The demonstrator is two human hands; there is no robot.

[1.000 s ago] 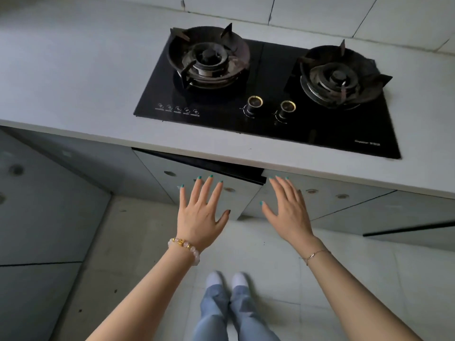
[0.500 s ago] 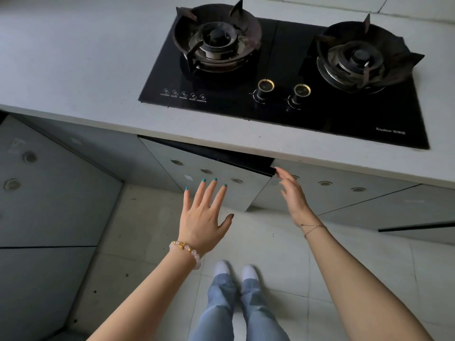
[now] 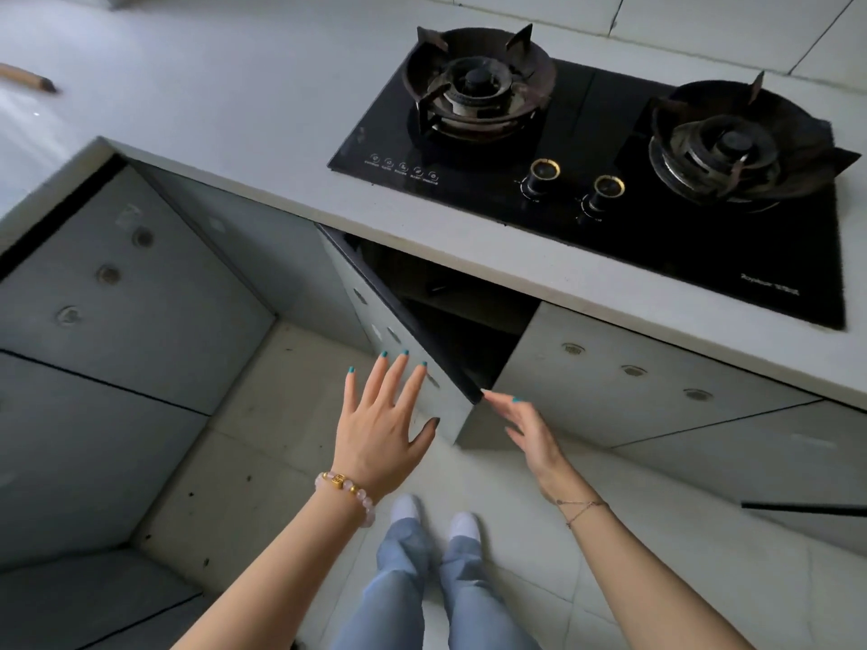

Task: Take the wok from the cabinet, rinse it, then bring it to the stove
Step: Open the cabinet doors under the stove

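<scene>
Below stove (image 3: 586, 227), cabinet door (image 3: 375, 316) wider open; right hand (image 3: 530, 438) touching.

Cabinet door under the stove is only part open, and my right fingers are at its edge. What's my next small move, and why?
Probably swing the cabinet door wider with the right hand. Its fingers sit at the door's free edge, the left hand hovers open in front of the door face, and the gap shows only a dark interior with no wok visible.
</scene>
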